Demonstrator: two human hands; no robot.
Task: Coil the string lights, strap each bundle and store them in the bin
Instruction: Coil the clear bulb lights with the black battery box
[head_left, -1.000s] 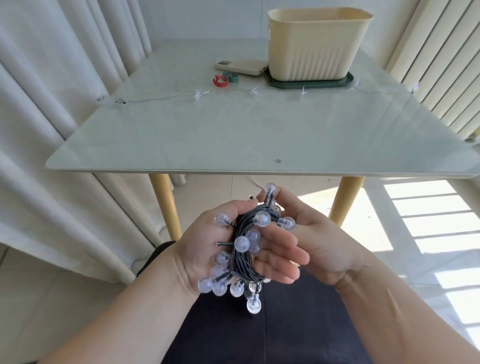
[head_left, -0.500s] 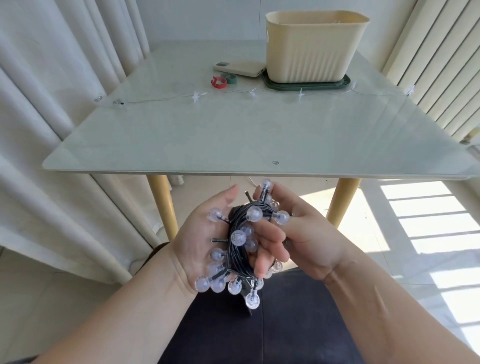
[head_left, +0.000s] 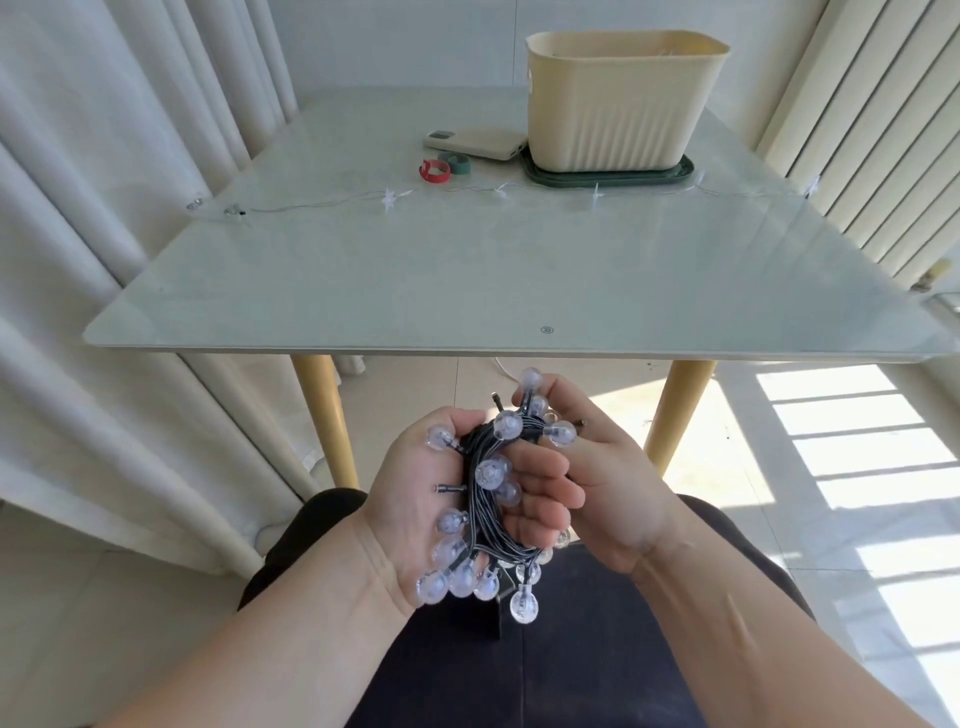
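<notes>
Cupping the coiled globe-light bundle (head_left: 485, 499) over the lap, the left hand (head_left: 410, 499) wraps its middle while the right hand (head_left: 618, 488) pinches the top loops, so both hands are clamped on it, side by side. Strapping it well likely means one hand pinning the loops tight while the other fetches a strap. Beyond the hands, the desk (head_left: 467, 291) carries an uncoiled star-light string (head_left: 389, 199), then a red strap (head_left: 434, 171) and a green strap (head_left: 455, 162). Farthest stands the bin (head_left: 618, 104), its inside hidden.

Inside of the bin (head_left: 613, 119) is hidden by its near wall; fingers of the right hand (head_left: 613, 483) lie mostly hidden behind the light coil (head_left: 483, 499)
</notes>
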